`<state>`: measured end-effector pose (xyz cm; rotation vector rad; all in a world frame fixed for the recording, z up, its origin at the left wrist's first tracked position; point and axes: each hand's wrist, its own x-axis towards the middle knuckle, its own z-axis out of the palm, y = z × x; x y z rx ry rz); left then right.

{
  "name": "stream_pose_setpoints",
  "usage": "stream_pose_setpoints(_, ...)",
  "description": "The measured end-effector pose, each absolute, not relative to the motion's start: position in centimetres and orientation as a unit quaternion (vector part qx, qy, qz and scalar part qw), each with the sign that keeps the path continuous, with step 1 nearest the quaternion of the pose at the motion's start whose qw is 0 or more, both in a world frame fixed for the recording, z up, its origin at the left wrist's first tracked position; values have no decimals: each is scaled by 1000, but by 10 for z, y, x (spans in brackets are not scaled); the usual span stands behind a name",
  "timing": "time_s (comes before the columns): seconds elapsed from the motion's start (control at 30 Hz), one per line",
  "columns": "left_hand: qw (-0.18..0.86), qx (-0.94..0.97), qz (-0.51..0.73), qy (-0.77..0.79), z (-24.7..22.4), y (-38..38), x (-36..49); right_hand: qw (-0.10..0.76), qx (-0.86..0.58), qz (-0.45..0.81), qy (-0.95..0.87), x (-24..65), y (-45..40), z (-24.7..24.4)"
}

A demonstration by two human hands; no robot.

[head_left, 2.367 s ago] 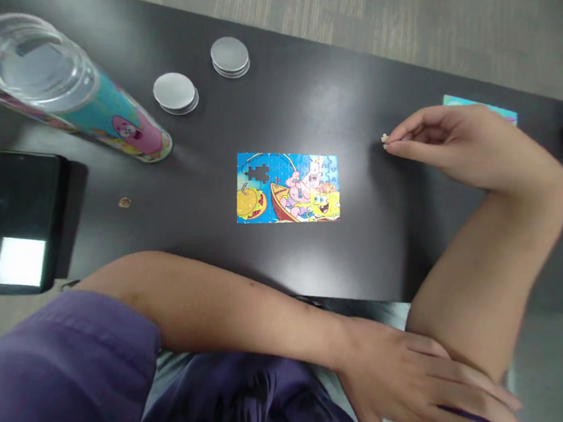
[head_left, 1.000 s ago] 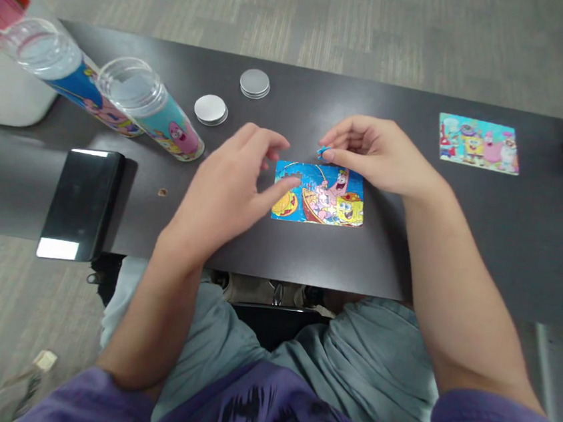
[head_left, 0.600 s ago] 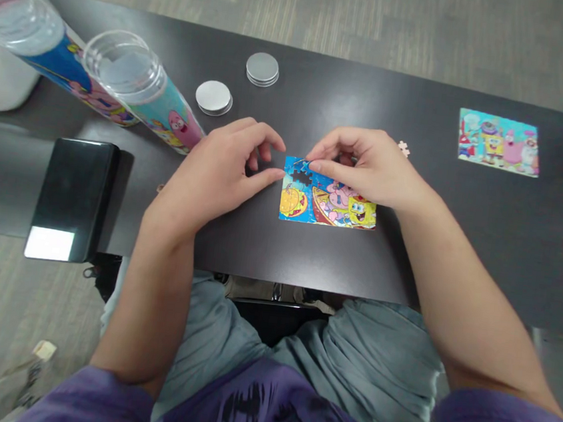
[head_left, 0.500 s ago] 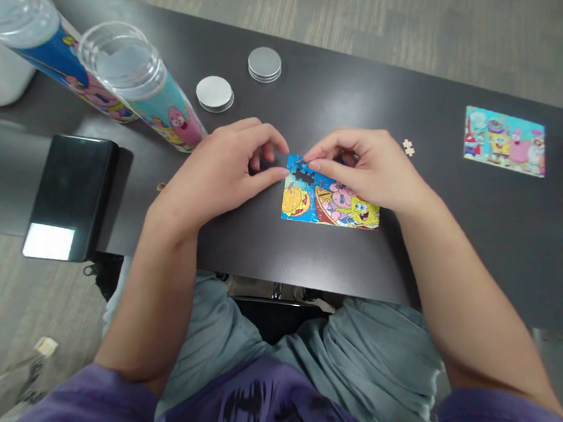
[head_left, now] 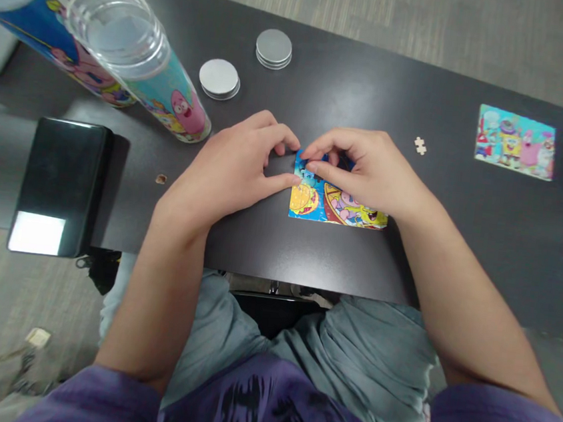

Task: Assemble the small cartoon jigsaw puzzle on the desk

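Puzzle (head_left: pixel 335 206) lies near frame centre; the right hand (head_left: pixel 373 170) has narrow fingers at its upper left, closed on what I cannot tell. The left hand (head_left: pixel 236 166), fingers parted, meets the left edge; uneven pressure could buckle joints.

No legible txt, nos. or brands anywhere

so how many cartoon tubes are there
2: a blue tube at far left, cut off by the frame, and a teal tube to its right, nearer the left hand.
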<state>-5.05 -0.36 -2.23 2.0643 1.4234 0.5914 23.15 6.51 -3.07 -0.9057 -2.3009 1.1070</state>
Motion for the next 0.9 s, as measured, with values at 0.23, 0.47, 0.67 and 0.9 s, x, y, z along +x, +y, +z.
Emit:
stream_pose_setpoints(0.23, 286, 764, 213, 537, -19, -5, -48, 214, -340, 412, -818, 231, 64, -30)
stream_pose_setpoints(0.47, 289, 764, 226, 531, -24, -4, -52, 199, -361, 423, -807, 231, 65, -25)
stream_pose_setpoints(0.67, 301, 759, 243, 523, -25, -3, -53, 196, -353, 416, -815, 228, 65, -25)
stream_pose_setpoints(0.9, 277, 770, 227, 528, -24, -4, -52, 296, -385, 341, -805, 259, 86, -15)
